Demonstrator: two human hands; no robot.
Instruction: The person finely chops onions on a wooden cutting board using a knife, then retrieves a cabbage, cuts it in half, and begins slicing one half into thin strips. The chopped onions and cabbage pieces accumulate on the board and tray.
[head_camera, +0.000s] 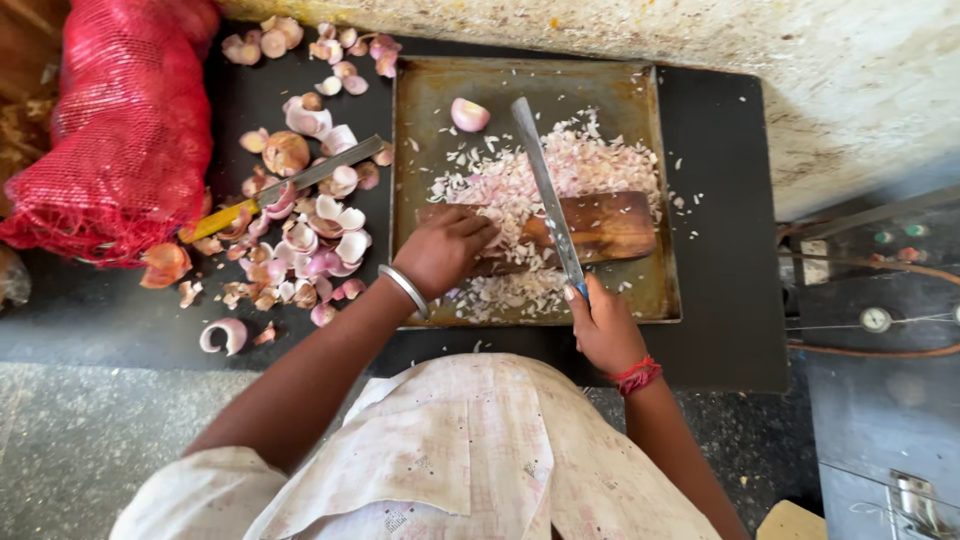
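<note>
On the dark tabletop (720, 150) sits a worn metal tray (425, 110), and across its middle lies a brown wooden chopping board (615, 225). Heaped over the board and spilling onto the tray is a pile of chopped onion (570, 165), pale pink and white, in small bits. 1 peeled onion half (469, 115) rests apart from the pile near the tray's far left corner.

The right hand (605, 330) is closed around the handle of a long knife (545, 195), whose blade runs away from the person over the board and the chopped pile, its tip near the tray's far edge. A red thread band (637, 376) circles that wrist. The left hand (445, 250) lies knuckles-up on the left end of the board, fingers curled down into the chopped onion; whether it grips anything beneath cannot be told. A silver bangle (405, 290) sits on that wrist.

Left of the tray, onion peels (310, 240) and cut ends lie scattered thickly over the tabletop, reaching up toward the wall. Among them lies a 2nd knife (285, 188) with a yellow handle, its blade pointing toward the tray. At the far left, a red mesh sack (120, 130) bulges against the edge of the tabletop. The person wears a light patterned shirt (470, 460), seen from above.
</note>
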